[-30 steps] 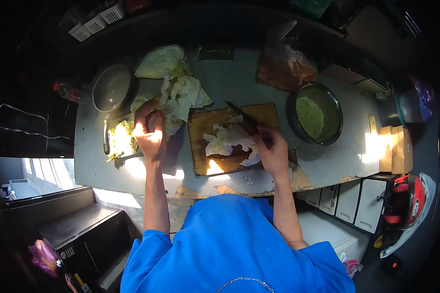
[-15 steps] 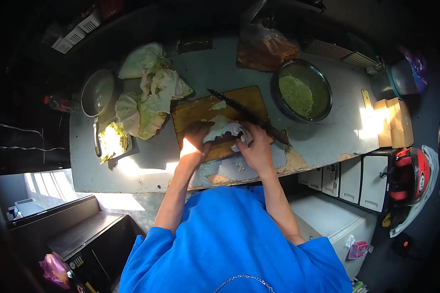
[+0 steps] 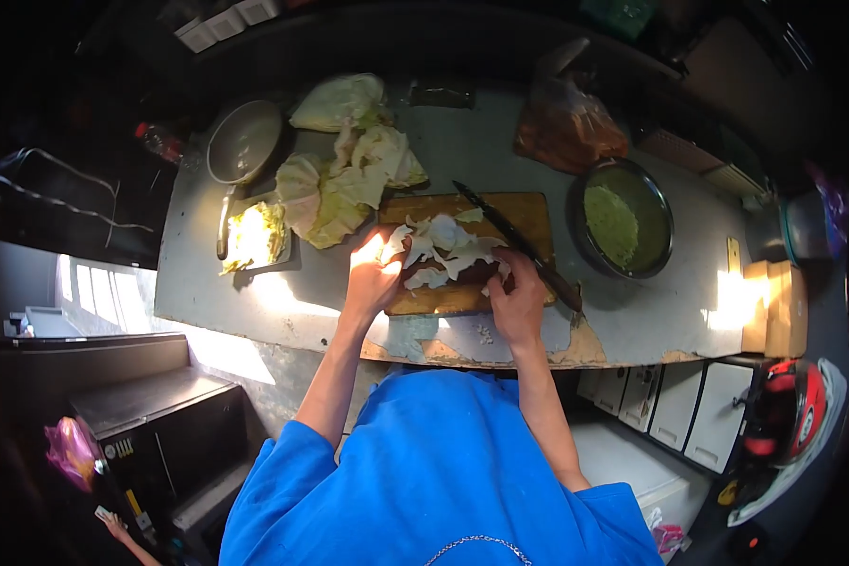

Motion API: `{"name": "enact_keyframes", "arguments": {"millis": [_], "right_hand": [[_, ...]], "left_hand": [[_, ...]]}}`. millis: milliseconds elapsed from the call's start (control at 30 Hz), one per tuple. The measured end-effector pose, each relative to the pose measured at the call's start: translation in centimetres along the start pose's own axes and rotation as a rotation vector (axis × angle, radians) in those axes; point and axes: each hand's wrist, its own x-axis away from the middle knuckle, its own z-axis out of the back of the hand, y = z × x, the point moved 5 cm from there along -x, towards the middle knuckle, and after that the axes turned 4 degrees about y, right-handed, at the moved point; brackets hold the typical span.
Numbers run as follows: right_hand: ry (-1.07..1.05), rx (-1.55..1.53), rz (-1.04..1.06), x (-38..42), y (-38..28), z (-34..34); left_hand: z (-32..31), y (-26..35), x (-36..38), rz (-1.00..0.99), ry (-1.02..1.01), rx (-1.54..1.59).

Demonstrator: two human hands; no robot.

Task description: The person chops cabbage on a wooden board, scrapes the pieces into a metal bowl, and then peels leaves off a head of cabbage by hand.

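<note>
Both hands work the cabbage leaves point(image 3: 446, 247) mid-board on the cutting board point(image 3: 528, 212): left hand point(image 3: 373, 278) at nine o'clock, fingers pressing leaves; right hand point(image 3: 517, 300) at four o'clock, fingers gripping them. Knife point(image 3: 511, 241) lies alongside.

The cabbage leaves point(image 3: 446, 247) hide part of the cutting board point(image 3: 462, 297) and both hands' fingertips.

No readable text, label, brand, number or sign shows anywhere.

Bright blue short-sleeved shirt point(image 3: 434, 472), thin chain at the neck point(image 3: 476, 544)
</note>
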Motion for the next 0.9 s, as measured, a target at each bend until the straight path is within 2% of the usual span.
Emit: {"name": "enact_keyframes", "arguments": {"millis": [67, 100, 133, 167, 200, 267, 300, 333, 367, 400, 467, 500, 533, 600, 633, 667, 733, 767, 800, 867, 900], "right_hand": [[0.017, 0.016, 0.003, -0.1, 0.1, -0.1], [0.011, 0.012, 0.008, -0.1, 0.7, -0.3], [0.011, 0.036, 0.095, -0.1, 0.9, -0.6], [0.012, 0.061, 0.182, -0.1, 1.1, -0.8], [0.009, 0.062, 0.184, -0.2, 0.8, -0.8], [-0.054, -0.056, 0.013, -0.3, 1.4, -0.2], [-0.045, -0.047, 0.004, -0.5, 0.8, 0.3], [-0.059, -0.074, -0.141, -1.0, 0.8, 0.8], [-0.069, -0.104, -0.286, -1.3, 1.1, 0.9], [-0.054, -0.097, -0.295, -1.8, 1.2, 1.0], [0.002, -0.511, -0.255, -2.6, 1.2, 1.1], [-0.026, -0.524, -0.370, -3.0, 2.1, 0.9], [-0.012, -0.521, -0.377, -3.2, 2.4, 1.1], [-0.132, -0.703, -0.646, -2.9, 3.6, 0.5], [-0.169, -0.725, -0.662, -2.7, 4.3, 0.0], [-0.163, -0.723, -0.668, -2.3, 4.5, -0.1], [-0.109, -0.734, -0.667, -1.5, 3.4, -0.7], [-0.151, -0.785, -0.685, -1.0, 2.7, -1.1], [-0.144, -0.786, -0.688, -0.3, 2.8, -1.8], [-0.224, -0.893, -0.602, 0.7, 2.7, -3.2], [-0.279, -0.793, -0.638, 0.9, 2.5, -2.7]], "left_hand": [[0.4, 0.6, -0.2, -0.104, 0.009, -0.030], [0.2, -1.5, 0.0, -0.214, -0.019, -0.146], [0.1, -1.6, 0.2, -0.213, -0.013, -0.149], [-0.5, -2.3, 0.7, -0.064, -0.101, -0.198], [-1.1, -2.9, 1.3, 0.085, -0.193, -0.242], [-1.6, -2.4, 1.7, 0.042, -0.240, -0.285], [-1.2, -1.3, 1.9, -0.052, -0.240, -0.285], [-0.8, 0.0, 1.9, -0.146, -0.240, -0.283], [-0.5, 0.4, 1.7, -0.005, -0.353, -0.211], [-0.4, 0.7, 1.5, -0.013, -0.369, -0.205], [0.2, 0.9, 1.1, -0.007, -0.284, -0.017], [0.2, 1.4, 0.7, -0.110, -0.211, -0.008], [-0.1, 1.6, 0.6, -0.114, -0.227, -0.004], [0.0, 2.1, 0.8, -0.115, -0.143, -0.008], [-0.2, 2.8, 1.0, -0.183, -0.053, -0.031], [-1.0, 2.7, 1.4, -0.181, -0.061, -0.028], [-2.9, 2.6, 2.0, -0.043, -0.117, 0.185], [-4.1, 3.1, 2.5, 0.146, -0.140, 0.403], [-4.8, 3.0, 2.3, 0.145, -0.147, 0.403], [-7.0, 1.9, 2.0, 0.318, -0.267, 0.657], [-6.6, 2.2, 1.6, 0.280, -0.264, 0.546]]}}
